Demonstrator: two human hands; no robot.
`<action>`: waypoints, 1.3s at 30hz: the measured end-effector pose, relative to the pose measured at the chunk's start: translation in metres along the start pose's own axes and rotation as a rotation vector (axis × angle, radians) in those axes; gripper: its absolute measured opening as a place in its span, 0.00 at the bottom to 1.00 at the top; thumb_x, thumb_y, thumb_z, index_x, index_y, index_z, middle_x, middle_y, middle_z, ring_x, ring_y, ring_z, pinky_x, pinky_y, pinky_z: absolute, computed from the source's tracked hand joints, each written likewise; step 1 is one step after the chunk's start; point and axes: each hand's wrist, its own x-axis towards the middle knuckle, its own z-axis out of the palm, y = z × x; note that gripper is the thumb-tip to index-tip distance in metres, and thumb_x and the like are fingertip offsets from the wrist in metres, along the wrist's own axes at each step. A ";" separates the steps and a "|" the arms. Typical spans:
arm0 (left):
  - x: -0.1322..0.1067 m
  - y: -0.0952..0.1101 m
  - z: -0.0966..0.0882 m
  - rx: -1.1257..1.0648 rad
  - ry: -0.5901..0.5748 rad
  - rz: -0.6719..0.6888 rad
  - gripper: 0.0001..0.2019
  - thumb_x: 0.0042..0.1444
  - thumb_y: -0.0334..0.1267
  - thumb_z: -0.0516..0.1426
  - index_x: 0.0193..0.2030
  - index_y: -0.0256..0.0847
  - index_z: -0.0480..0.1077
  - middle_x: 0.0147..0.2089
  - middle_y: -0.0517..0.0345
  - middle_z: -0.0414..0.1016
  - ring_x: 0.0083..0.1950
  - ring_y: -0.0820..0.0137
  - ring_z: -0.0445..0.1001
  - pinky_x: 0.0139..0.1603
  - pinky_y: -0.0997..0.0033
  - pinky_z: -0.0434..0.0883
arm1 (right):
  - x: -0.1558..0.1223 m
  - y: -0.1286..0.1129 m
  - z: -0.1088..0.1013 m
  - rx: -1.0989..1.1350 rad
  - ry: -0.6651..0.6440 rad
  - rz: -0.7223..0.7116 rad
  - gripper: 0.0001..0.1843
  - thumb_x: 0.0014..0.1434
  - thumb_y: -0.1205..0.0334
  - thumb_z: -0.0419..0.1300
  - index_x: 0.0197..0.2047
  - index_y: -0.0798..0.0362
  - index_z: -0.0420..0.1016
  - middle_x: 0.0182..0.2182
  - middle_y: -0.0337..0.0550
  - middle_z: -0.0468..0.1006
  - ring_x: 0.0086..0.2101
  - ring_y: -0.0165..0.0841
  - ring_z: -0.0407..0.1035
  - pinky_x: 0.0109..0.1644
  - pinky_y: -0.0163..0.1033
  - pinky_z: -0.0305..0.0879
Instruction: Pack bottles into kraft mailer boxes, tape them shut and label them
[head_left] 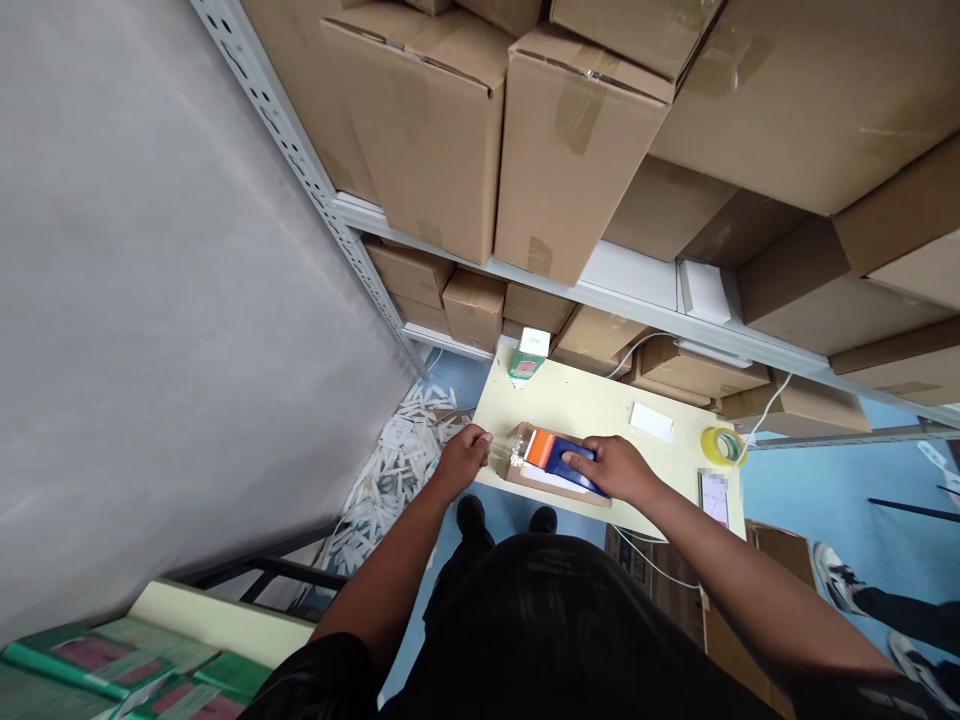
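A small cardboard box [602, 498] lies on the pale yellow table [585, 385], with a white label or paper [551, 477] partly visible on top. My right hand [616, 468] is wrapped around the blue end of a blue-and-orange tape dispenser [553, 452], which is over the box. Off the box's left end, my left hand [463, 462] is closed in a pinch on clear tape [501, 450]. This see-through film stretches toward the dispenser; its exact edges are hard to make out.
A green-and-white carton [529, 353], a white card [652, 422], a yellow tape roll [724, 446] and a phone [714, 498] are on the table. Shelves of cardboard boxes [435, 130] rise behind. White strips [390, 470] litter the floor at left. Another person's shoe [838, 578] shows at right.
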 end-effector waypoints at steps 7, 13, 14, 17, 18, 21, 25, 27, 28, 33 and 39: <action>0.014 -0.024 0.001 -0.057 0.016 -0.030 0.14 0.60 0.52 0.55 0.34 0.44 0.65 0.23 0.65 0.69 0.24 0.71 0.66 0.28 0.72 0.63 | 0.000 0.004 0.002 -0.045 -0.014 0.021 0.31 0.66 0.31 0.51 0.39 0.48 0.83 0.30 0.44 0.83 0.33 0.38 0.76 0.33 0.37 0.55; 0.021 -0.046 0.032 -0.010 0.044 0.021 0.18 0.62 0.57 0.51 0.32 0.45 0.62 0.24 0.65 0.65 0.27 0.70 0.66 0.32 0.69 0.64 | 0.008 -0.007 0.000 -0.125 -0.041 0.060 0.34 0.66 0.29 0.49 0.39 0.48 0.83 0.33 0.47 0.85 0.36 0.40 0.77 0.33 0.38 0.55; 0.021 -0.047 0.037 0.043 0.053 0.042 0.18 0.63 0.57 0.50 0.32 0.45 0.62 0.25 0.64 0.65 0.29 0.69 0.67 0.34 0.68 0.65 | 0.009 -0.007 -0.001 -0.125 -0.043 0.060 0.34 0.66 0.29 0.49 0.40 0.48 0.83 0.33 0.47 0.85 0.37 0.40 0.77 0.34 0.38 0.55; 0.022 -0.049 0.048 0.186 0.066 0.091 0.17 0.65 0.54 0.49 0.33 0.44 0.63 0.29 0.61 0.67 0.35 0.66 0.69 0.41 0.65 0.67 | 0.011 -0.005 -0.001 -0.118 -0.041 0.063 0.34 0.66 0.29 0.49 0.40 0.48 0.83 0.34 0.47 0.85 0.37 0.40 0.77 0.34 0.38 0.56; 0.022 -0.049 0.050 0.214 0.065 0.090 0.16 0.65 0.54 0.49 0.35 0.44 0.63 0.31 0.61 0.67 0.36 0.65 0.70 0.43 0.64 0.68 | 0.011 -0.004 0.000 -0.115 -0.043 0.067 0.34 0.66 0.28 0.49 0.40 0.48 0.83 0.34 0.48 0.85 0.37 0.40 0.77 0.34 0.38 0.56; 0.019 -0.047 0.048 0.291 0.071 0.093 0.13 0.64 0.49 0.51 0.42 0.42 0.66 0.37 0.57 0.70 0.40 0.65 0.72 0.48 0.60 0.71 | 0.011 -0.002 0.002 -0.101 -0.053 0.075 0.34 0.65 0.28 0.50 0.39 0.49 0.83 0.34 0.49 0.85 0.37 0.41 0.78 0.34 0.39 0.56; 0.003 -0.032 0.030 0.424 -0.058 0.394 0.22 0.62 0.39 0.51 0.62 0.39 0.65 0.61 0.42 0.69 0.64 0.58 0.70 0.65 0.53 0.68 | 0.010 -0.002 0.003 -0.081 -0.057 0.084 0.34 0.64 0.27 0.52 0.39 0.49 0.84 0.34 0.49 0.85 0.38 0.42 0.78 0.35 0.39 0.57; -0.004 -0.020 0.021 0.539 -0.211 0.556 0.35 0.60 0.40 0.55 0.74 0.40 0.54 0.73 0.40 0.58 0.75 0.55 0.57 0.73 0.52 0.60 | 0.011 -0.003 0.003 -0.069 -0.051 0.080 0.34 0.63 0.27 0.52 0.40 0.48 0.84 0.34 0.49 0.86 0.38 0.42 0.78 0.35 0.38 0.58; -0.005 -0.014 0.019 0.614 -0.281 0.603 0.42 0.59 0.43 0.58 0.77 0.40 0.48 0.77 0.40 0.52 0.78 0.53 0.51 0.75 0.51 0.57 | 0.011 -0.003 0.004 -0.061 -0.046 0.076 0.34 0.63 0.27 0.52 0.41 0.48 0.84 0.35 0.48 0.86 0.38 0.41 0.78 0.35 0.38 0.58; 0.004 0.003 0.031 0.946 -0.338 0.684 0.65 0.46 0.66 0.66 0.79 0.31 0.39 0.80 0.32 0.38 0.80 0.42 0.40 0.77 0.42 0.47 | 0.015 -0.002 0.003 -0.036 -0.025 0.079 0.35 0.63 0.26 0.52 0.43 0.47 0.85 0.35 0.48 0.86 0.37 0.41 0.77 0.35 0.38 0.59; 0.014 0.008 0.038 1.129 -0.311 0.746 0.55 0.55 0.61 0.63 0.79 0.33 0.42 0.80 0.31 0.39 0.81 0.45 0.41 0.77 0.42 0.42 | 0.020 -0.002 0.002 -0.016 -0.055 0.075 0.33 0.64 0.29 0.53 0.46 0.47 0.85 0.37 0.48 0.86 0.39 0.40 0.78 0.36 0.37 0.60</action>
